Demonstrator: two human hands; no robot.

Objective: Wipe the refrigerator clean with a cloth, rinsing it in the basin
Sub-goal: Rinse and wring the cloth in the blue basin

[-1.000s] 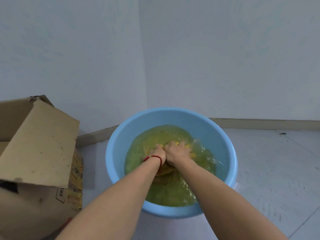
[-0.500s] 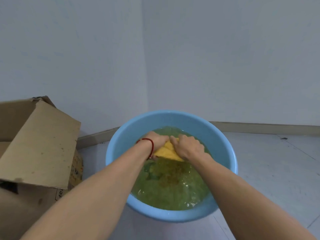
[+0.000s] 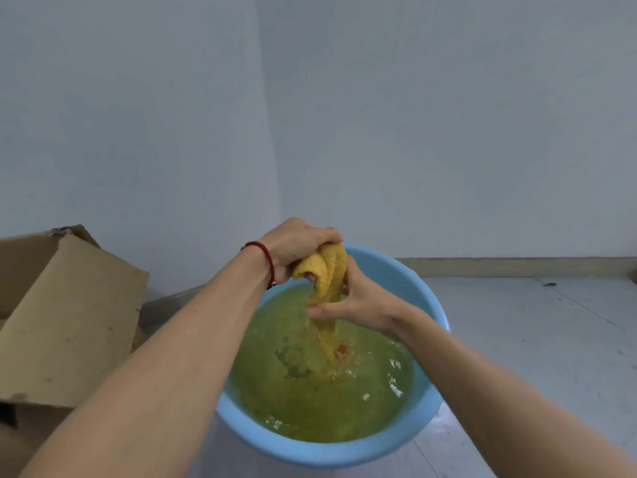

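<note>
A wet yellow cloth (image 3: 327, 274) hangs twisted above a light blue basin (image 3: 403, 270) that stands on the floor, full of greenish-yellow water. My left hand (image 3: 296, 244), with a red string at the wrist, grips the cloth's top end. Lower down, my right hand (image 3: 358, 300) is wrapped round the cloth's middle. The cloth's bottom end trails into the water, which is splashing around it. The refrigerator is out of view.
An open brown cardboard box (image 3: 65, 315) stands on the floor just left of the basin. Two pale walls meet in a corner behind the basin. Grey floor (image 3: 537, 339) stretches to the right, with a skirting board along the wall.
Both hands have lifted the cloth up out of the water. The left hand rose above the basin's far rim, and the right hand slid down the cloth below it.
</note>
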